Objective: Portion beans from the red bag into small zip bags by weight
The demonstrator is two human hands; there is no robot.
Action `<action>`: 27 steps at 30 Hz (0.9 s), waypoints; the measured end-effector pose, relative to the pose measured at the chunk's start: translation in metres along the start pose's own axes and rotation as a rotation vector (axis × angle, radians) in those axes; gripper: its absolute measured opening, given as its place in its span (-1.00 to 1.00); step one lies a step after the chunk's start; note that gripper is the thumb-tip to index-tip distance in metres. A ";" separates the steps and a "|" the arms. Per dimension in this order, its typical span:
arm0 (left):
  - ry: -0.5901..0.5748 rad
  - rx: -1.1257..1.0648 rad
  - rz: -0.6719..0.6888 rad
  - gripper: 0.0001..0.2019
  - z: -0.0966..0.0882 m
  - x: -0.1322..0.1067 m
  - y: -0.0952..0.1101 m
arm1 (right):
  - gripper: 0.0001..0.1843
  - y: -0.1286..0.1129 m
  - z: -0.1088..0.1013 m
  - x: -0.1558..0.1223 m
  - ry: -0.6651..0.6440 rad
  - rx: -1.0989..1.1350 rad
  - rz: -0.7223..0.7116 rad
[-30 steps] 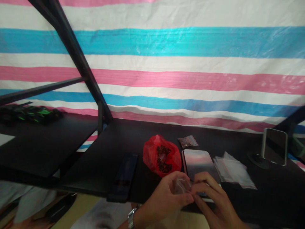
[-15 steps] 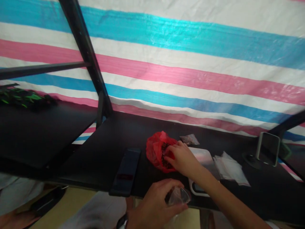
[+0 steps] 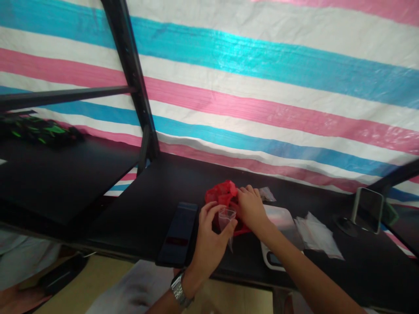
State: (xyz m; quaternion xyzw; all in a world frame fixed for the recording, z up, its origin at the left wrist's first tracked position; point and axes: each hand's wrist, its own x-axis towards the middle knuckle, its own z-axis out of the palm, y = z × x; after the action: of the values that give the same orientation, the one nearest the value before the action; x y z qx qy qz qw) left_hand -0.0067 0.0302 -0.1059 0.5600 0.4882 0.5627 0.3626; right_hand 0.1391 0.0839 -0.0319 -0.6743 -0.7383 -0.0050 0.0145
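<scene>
And the left hand (image 3: 209,244) has its fingers clenched on a small clear plastic bag (image 3: 225,219), held up right in front of the red plastic bag (image 3: 221,194)! The right hand (image 3: 252,209) clutches that red plastic bag, 2 hands together, between the phone (image 3: 178,233) and the scale (image 3: 279,222)!

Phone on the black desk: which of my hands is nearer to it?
Left. The left hand, holding a clear plastic bag, is right beside the phone; the right hand is farther off, on the red plastic bag.
</scene>
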 end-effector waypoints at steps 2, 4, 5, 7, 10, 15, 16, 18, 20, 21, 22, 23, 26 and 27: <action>-0.015 -0.105 -0.047 -0.71 0.005 0.006 -0.004 | -0.79 0.001 0.003 0.004 -0.011 0.060 0.002; 0.004 -0.193 -0.074 -0.69 0.008 0.010 -0.007 | -0.81 0.003 0.004 0.006 -0.027 0.137 0.001; 0.016 -0.230 -0.086 -0.68 0.008 0.012 -0.009 | -0.83 0.003 0.004 0.006 -0.038 0.181 -0.001; 0.029 -0.300 -0.124 -0.64 0.009 0.014 -0.011 | -0.86 0.004 0.003 0.005 -0.070 0.288 -0.014; 0.021 -0.364 -0.188 -0.58 0.007 0.016 -0.012 | -0.88 0.008 0.002 0.001 -0.137 0.499 -0.051; 0.094 -0.129 -0.003 -0.68 -0.003 0.015 -0.003 | -0.73 0.027 0.005 -0.004 -0.204 0.837 -0.066; 0.130 -0.056 0.075 -0.70 -0.005 0.014 0.001 | -0.70 0.032 0.005 -0.005 -0.205 0.899 -0.060; 0.146 0.031 0.179 -0.70 -0.006 0.011 0.007 | -0.68 0.043 0.003 -0.008 -0.192 1.024 -0.043; 0.078 0.027 0.175 -0.66 -0.005 0.007 0.012 | -0.64 0.053 -0.003 -0.013 -0.175 1.115 -0.039; 0.031 0.014 0.146 -0.65 -0.003 0.005 0.014 | -0.62 0.058 -0.007 -0.017 -0.163 1.137 -0.044; -0.011 0.007 0.112 -0.65 -0.001 0.003 0.014 | -0.61 0.061 -0.012 -0.021 -0.146 1.138 -0.047; -0.039 0.007 0.082 -0.65 0.002 0.002 0.015 | -0.61 0.064 -0.018 -0.026 -0.126 1.123 -0.046; -0.077 0.019 0.017 -0.63 0.009 0.002 0.014 | -0.62 0.069 -0.034 -0.039 -0.070 1.091 -0.015; -0.085 0.017 0.000 -0.61 0.011 0.003 0.014 | -0.63 0.069 -0.038 -0.042 -0.056 1.083 -0.003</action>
State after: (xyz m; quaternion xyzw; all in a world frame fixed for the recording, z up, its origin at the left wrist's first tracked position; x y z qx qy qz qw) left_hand 0.0055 0.0306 -0.0932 0.5864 0.4773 0.5340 0.3783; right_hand 0.2127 0.0469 0.0043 -0.5694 -0.6363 0.3939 0.3402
